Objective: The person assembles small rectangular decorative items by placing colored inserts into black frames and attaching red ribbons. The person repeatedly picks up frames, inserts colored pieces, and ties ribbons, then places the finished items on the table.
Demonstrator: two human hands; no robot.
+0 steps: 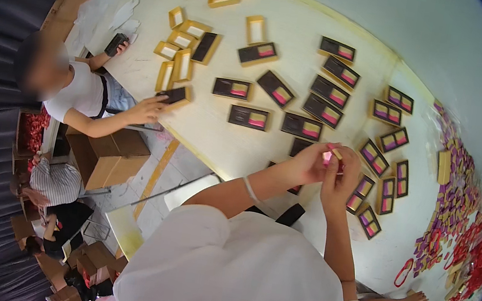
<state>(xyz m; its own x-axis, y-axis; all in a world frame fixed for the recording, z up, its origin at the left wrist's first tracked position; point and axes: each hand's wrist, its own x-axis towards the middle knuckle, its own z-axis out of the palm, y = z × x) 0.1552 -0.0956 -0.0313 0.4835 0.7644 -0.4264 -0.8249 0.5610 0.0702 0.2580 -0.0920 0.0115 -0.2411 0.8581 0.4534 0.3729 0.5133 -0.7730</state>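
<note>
Pink shine marks a piece (327,157) gripped by left hand (310,163) and right hand (340,180).

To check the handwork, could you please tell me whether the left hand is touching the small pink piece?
Touching: the head view shows the small pink piece held right against the left hand, with no gap showing.

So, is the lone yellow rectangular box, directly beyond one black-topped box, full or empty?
Empty: inside the yellow rectangular box, only bare white shows.
</note>
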